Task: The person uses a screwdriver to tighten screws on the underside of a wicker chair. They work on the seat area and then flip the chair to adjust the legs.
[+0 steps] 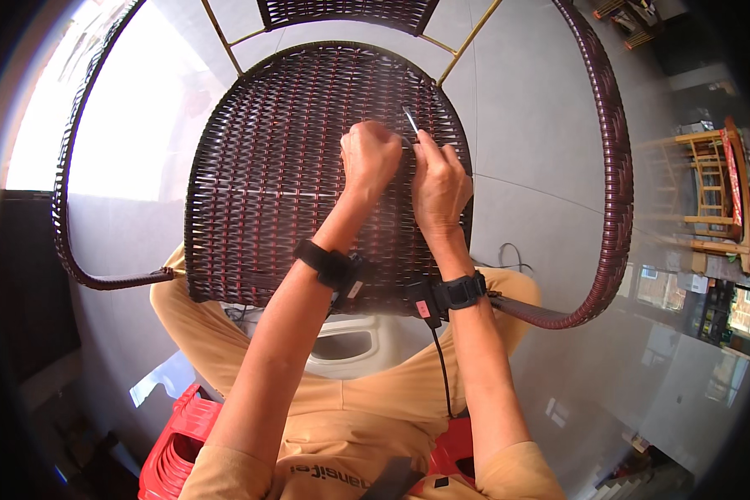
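A chair with a dark brown woven seat (267, 158) is in front of me. Over the right half of the seat, my left hand (370, 157) is closed in a fist, and what it grips is hidden. Close beside it, my right hand (442, 182) has its fingers wrapped round a thin metal tool (411, 119). The bare shaft of that tool sticks out past the thumb and slants up and left above the weave; its handle is hidden in the palm. A short, dark, thin piece shows between the two hands, too small to name.
Curved woven armrests bound the chair, the left armrest (67, 167) and the right armrest (617, 175). Gold metal bars (472, 40) join the backrest (350, 12). A pale plastic stool (367, 346) stands between my legs, a red stool (179, 442) at lower left. Wooden furniture (717, 187) stands far right.
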`<state>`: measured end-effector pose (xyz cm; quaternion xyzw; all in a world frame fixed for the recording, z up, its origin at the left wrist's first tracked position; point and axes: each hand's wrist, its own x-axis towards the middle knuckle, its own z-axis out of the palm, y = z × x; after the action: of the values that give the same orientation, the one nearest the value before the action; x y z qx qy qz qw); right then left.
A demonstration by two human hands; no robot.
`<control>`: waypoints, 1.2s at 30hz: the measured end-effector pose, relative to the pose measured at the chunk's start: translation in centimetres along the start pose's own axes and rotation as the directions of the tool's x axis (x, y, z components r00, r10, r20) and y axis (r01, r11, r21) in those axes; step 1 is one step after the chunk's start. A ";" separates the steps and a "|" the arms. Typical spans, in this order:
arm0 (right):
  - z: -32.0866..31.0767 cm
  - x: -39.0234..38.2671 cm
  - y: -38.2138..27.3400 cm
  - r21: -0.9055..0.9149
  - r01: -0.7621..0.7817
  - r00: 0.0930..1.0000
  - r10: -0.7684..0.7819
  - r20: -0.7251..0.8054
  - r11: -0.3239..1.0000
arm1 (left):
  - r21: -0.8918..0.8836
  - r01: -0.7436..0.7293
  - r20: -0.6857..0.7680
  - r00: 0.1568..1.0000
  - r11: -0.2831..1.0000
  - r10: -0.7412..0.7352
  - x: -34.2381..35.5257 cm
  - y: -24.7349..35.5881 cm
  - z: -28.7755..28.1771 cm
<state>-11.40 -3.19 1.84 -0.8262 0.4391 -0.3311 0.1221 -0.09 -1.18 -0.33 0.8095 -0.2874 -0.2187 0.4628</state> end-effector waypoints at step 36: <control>1.1 0.0 1.0 0.193 -0.040 0.986 0.070 -0.152 0.980 | 0.334 -0.509 0.093 0.855 0.793 0.510 -0.6 0.2 -1.3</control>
<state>-11.29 -3.81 0.50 -0.7696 0.4366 -0.4321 0.1742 0.21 -0.01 0.51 0.7709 -0.5282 -0.0312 0.3547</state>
